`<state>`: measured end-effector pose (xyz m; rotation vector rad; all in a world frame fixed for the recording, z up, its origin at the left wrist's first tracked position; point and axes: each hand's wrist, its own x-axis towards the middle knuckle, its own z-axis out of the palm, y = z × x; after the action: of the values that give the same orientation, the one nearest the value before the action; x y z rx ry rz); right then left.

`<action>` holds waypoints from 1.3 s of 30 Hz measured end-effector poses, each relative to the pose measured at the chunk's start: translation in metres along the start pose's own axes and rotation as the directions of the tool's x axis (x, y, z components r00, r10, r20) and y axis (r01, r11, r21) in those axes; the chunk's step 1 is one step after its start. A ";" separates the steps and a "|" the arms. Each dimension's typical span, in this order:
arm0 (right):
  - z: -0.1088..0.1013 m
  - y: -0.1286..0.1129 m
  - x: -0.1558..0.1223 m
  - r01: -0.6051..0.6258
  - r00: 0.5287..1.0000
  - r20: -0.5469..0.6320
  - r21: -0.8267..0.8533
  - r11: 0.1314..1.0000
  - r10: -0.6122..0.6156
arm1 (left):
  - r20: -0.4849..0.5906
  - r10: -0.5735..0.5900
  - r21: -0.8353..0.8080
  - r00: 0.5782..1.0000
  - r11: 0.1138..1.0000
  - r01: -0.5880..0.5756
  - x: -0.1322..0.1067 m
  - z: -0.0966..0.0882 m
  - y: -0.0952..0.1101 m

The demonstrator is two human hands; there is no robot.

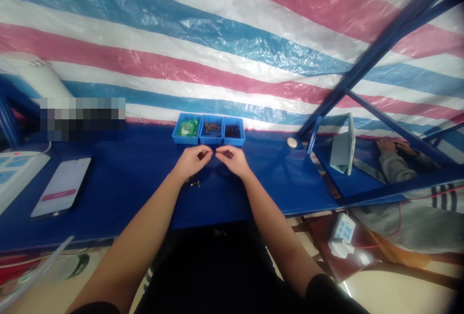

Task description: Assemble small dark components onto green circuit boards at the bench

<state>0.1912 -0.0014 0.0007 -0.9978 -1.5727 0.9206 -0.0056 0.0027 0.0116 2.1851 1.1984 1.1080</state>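
My left hand (192, 160) and my right hand (232, 159) meet over the blue table (126, 183), fingertips almost touching. Each hand is pinched on a tiny dark part, too small to name. Just behind them stand three small blue bins: one with green pieces (187, 129), one with dark screws (211, 129), one with black bits (233, 132). A few small screws (195, 183) lie on the table below my left wrist.
A phone (62, 186) with a lit screen lies at left, beside a white power strip (14, 171). At right, a blue metal frame (366, 63), a standing tablet (343, 147), and another person's hands (395, 149). A striped tarp (232, 38) hangs behind.
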 end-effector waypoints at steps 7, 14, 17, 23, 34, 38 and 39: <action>0.002 -0.001 -0.001 0.010 1.000 -0.010 -0.054 0.998 -0.011 | -0.029 0.016 -0.009 0.999 1.000 -0.017 0.000 0.000 0.001; 0.002 -0.003 -0.002 -0.026 1.000 0.012 -0.044 0.999 0.027 | -0.037 0.007 0.002 0.999 1.000 -0.007 0.000 0.000 0.000; 0.002 -0.003 -0.002 -0.027 1.000 0.007 -0.035 0.999 0.027 | -0.038 0.006 0.008 0.999 1.000 -0.005 0.000 0.001 0.000; 0.002 -0.001 -0.002 -0.024 1.000 0.001 -0.051 0.998 0.024 | 0.001 0.000 0.008 1.000 1.000 0.000 0.000 -0.001 0.001; 0.003 -0.002 -0.002 0.000 1.000 -0.009 -0.022 1.000 0.000 | 0.032 -0.016 0.006 0.999 1.000 0.016 0.000 -0.001 0.001; 0.003 0.001 -0.002 -0.006 1.000 -0.022 -0.023 1.000 0.006 | 0.023 -0.021 -0.001 1.000 1.000 0.022 -0.001 -0.001 0.002; 0.003 0.002 -0.002 -0.015 1.000 -0.027 -0.024 1.000 0.015 | 0.019 -0.020 -0.004 1.000 1.000 0.020 -0.001 -0.001 0.002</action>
<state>0.1887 -0.0027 -0.0020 -1.0362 -1.5592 0.8970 -0.0057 0.0012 0.0133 2.1707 1.2064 1.0787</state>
